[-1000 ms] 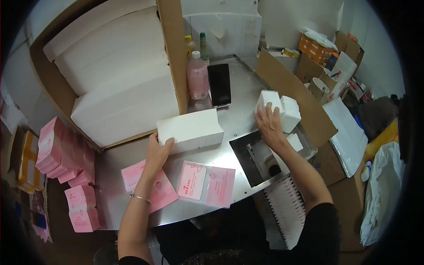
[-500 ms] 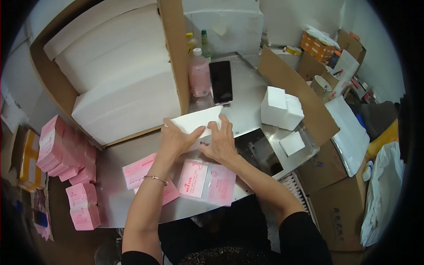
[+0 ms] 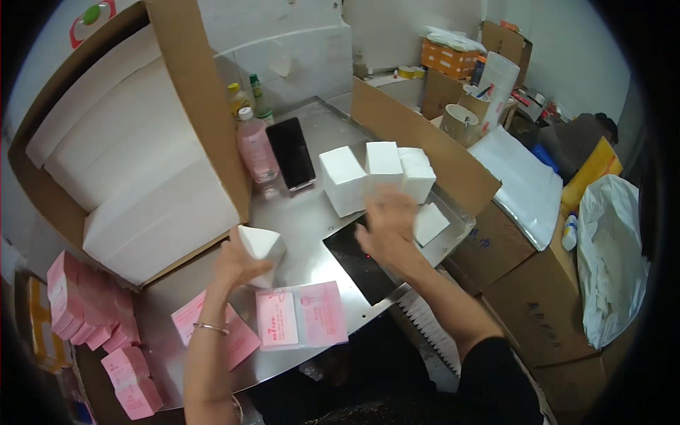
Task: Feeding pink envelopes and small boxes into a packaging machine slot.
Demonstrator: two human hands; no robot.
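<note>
My left hand [image 3: 237,263] grips a small white box [image 3: 259,248] held tilted just above the steel table [image 3: 304,219]. My right hand [image 3: 386,225] is blurred, its fingers spread and empty, hovering over a black panel [image 3: 354,265] set in the table. Just beyond it stand three white boxes: one [image 3: 343,180] at the left, one [image 3: 383,163] in the middle and one [image 3: 418,173] at the right. A smaller white box [image 3: 430,224] lies right of the hand. Pink leaflets [image 3: 301,316] lie at the table's front edge.
A big cardboard carton [image 3: 142,177] of long white boxes fills the left. A pink bottle [image 3: 256,147] and a black phone [image 3: 291,152] stand behind. Pink packs [image 3: 85,308] are stacked at the lower left. Cardboard boxes [image 3: 524,283] and a white bag [image 3: 613,255] crowd the right.
The long white box both hands held is gone from the table centre. My left hand now holds a small white box, and my right hand has swung right toward the upright boxes.
</note>
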